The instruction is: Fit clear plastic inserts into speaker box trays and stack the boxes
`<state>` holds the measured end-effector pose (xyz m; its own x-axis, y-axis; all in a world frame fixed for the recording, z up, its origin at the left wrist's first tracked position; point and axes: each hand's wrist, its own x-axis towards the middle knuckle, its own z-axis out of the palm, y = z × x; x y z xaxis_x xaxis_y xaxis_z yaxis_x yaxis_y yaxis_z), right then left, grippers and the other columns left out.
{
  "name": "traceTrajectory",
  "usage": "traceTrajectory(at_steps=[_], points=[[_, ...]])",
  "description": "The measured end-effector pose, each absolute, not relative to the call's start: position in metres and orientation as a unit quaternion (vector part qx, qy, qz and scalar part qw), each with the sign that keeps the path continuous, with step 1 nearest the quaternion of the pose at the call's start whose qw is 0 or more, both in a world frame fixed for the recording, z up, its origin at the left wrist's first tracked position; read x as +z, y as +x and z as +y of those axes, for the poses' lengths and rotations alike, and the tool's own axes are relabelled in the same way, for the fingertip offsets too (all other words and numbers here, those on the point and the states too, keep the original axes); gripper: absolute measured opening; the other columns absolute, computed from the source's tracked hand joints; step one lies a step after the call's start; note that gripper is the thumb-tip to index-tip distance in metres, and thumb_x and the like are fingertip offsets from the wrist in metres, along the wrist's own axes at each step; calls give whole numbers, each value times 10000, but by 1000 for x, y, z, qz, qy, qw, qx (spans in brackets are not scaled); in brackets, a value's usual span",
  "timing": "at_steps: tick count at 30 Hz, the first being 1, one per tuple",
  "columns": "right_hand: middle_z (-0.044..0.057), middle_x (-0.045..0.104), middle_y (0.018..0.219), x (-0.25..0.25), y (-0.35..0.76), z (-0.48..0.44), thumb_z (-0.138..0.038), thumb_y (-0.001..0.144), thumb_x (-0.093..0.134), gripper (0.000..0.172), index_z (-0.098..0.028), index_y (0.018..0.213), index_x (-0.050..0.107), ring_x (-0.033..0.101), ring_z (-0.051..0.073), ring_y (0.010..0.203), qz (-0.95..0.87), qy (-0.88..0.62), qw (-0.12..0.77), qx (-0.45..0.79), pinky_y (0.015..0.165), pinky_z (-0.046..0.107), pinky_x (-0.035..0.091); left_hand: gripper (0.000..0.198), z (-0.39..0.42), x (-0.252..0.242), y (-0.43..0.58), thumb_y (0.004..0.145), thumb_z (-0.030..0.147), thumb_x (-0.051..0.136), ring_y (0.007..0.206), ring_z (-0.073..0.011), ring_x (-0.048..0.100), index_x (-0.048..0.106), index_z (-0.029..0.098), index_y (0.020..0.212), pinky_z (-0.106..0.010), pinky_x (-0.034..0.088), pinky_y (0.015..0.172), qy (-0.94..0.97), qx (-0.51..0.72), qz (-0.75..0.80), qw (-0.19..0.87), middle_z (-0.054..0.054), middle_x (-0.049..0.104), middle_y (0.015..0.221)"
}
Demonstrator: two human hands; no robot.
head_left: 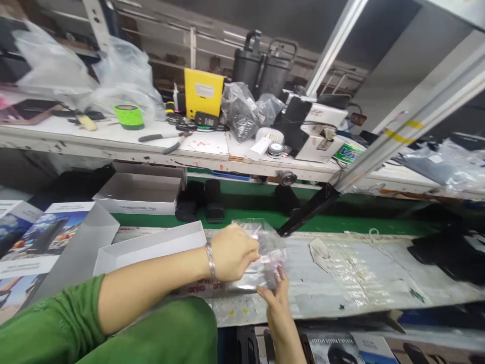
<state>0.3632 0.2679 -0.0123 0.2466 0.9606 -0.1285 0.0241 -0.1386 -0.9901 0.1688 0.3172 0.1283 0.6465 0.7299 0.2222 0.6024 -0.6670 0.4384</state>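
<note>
Clutching clear bag, left hand curled; right hand at lower edge, thumb spread, grip unclear.

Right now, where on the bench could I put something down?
Try the small bare patch of bench between the right hand and the paper scrap. It's crowded leftward, around the open white box, and on the shelf.
</note>
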Motion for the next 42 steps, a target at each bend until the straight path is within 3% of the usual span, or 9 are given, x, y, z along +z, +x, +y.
traceTrajectory(at_steps=[4,9,12,18,22,29,33,36,42], points=[[93,268,1535,49,363,260,-430,593,776,1018,-296,1461,260,256,376,1388,-593,-572,478,306,1123,577,207,244,296,172,101,879,310,527,608,-133,584,588,162,694,-277,467,672,758,262,294,520,-4,633,604],[66,669,952,74,287,269,-430,688,742,576,-265,1219,590,620,261,890,-618,-410,407,534,841,413,500,480,257,116,48,749,631,626,544,-110,494,557,157,707,-297,437,653,503,500,288,644,-2,567,551],[17,608,793,39,222,281,-478,749,690,579,-218,1243,536,590,182,723,-560,-365,380,639,716,331,511,593,232,62,21,591,642,739,563,-90,483,468,196,872,-258,395,584,417,577,359,603,3,613,737],[160,527,1353,-47,187,319,-421,571,807,857,-246,1347,490,435,381,1284,-746,-441,251,431,1095,592,245,421,193,2,-50,711,352,599,527,-98,466,352,220,1026,-240,396,535,283,585,717,250,51,540,710],[101,737,894,-81,199,333,-393,672,747,167,-273,788,747,644,393,973,-857,-406,113,295,1106,649,-51,691,193,-11,-80,686,225,546,617,-178,605,295,156,1326,-278,443,593,293,383,846,227,16,633,724],[123,719,716,-102,189,305,-476,796,601,268,-259,705,730,660,390,799,-880,-385,46,274,879,640,390,857,225,-44,-88,781,179,497,998,-272,631,41,88,1501,-348,463,815,323,180,918,144,-173,622,1171],[194,597,1271,-101,193,317,-529,783,563,534,-163,1160,655,494,425,1207,-832,-421,238,273,957,599,403,749,234,-61,-79,779,134,502,1290,-349,384,254,175,1484,-475,308,1038,360,159,916,74,-184,337,1480],[316,564,1240,-105,203,344,-533,752,509,830,-9,1385,387,544,477,1124,-751,-541,212,314,851,655,430,703,232,-54,-75,804,277,563,1297,-332,349,321,222,1462,-489,262,1062,397,171,901,30,-149,359,1470],[141,723,791,-105,229,376,-282,538,435,388,-183,820,682,681,337,790,-720,-514,179,431,764,454,518,625,201,-14,-130,790,440,557,1289,-353,338,468,211,1365,-516,270,1034,328,152,932,-39,-169,376,1441]])
